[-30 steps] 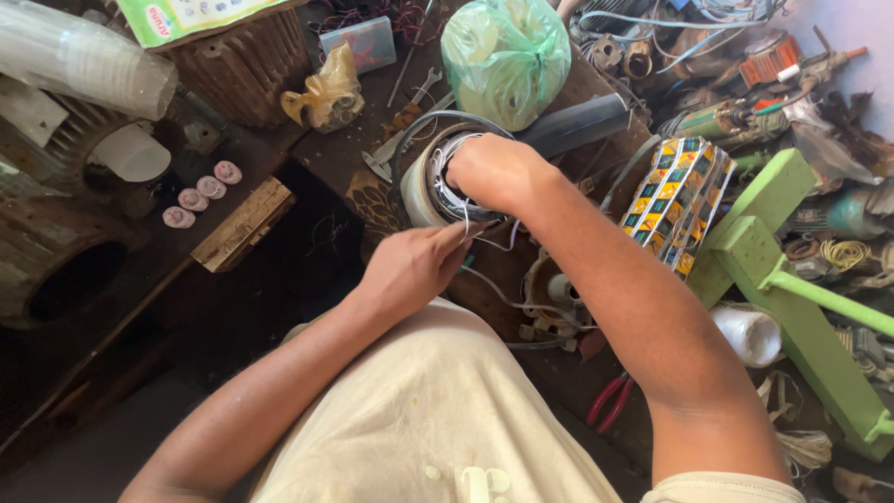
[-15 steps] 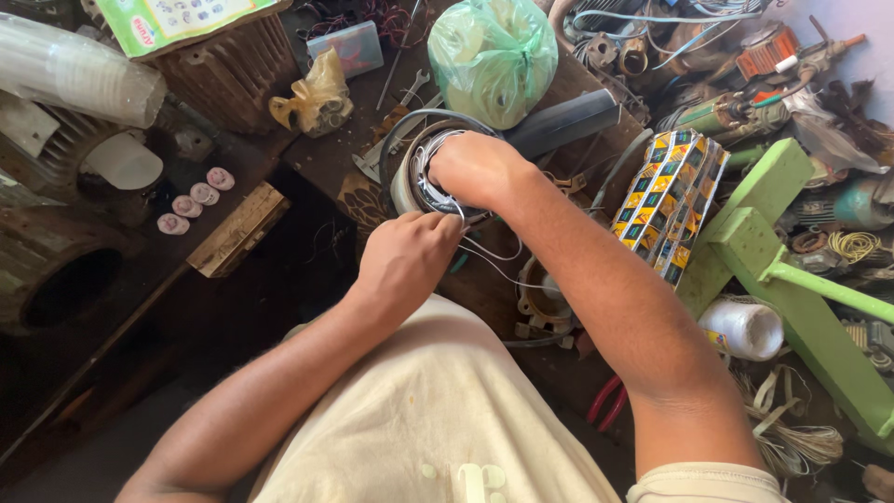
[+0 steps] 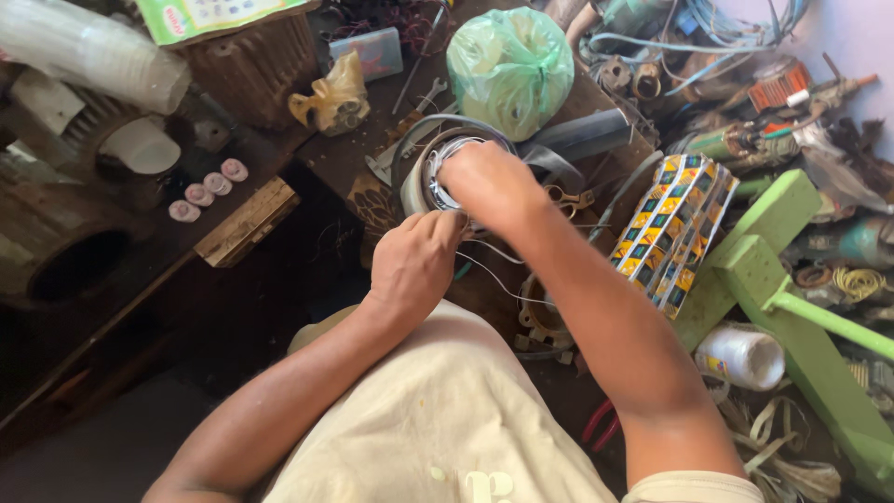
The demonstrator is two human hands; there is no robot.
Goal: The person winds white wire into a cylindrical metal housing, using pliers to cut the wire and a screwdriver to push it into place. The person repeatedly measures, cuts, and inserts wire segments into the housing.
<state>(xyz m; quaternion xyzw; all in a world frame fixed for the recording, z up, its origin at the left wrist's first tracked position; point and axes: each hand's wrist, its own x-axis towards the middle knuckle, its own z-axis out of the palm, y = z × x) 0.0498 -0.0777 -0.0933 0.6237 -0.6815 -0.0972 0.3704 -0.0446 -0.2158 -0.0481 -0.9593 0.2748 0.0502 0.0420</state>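
- Pale metal ring, round and wound with wire, sits on the dark bench just ahead of the person's lap.
- Right hand lies curled over the ring's top, covering most of it; what its fingers grip cannot be told.
- Left hand is closed at the ring's near edge, fingertips pinched on thin wires that trail off toward the right arm.
- Green bag stands just behind the ring, a dark tube beside it.
- A chequered pack lies right of the right forearm, near a green frame.
- White spool rests below that frame.
- Small pink discs sit well left, by a wooden block.
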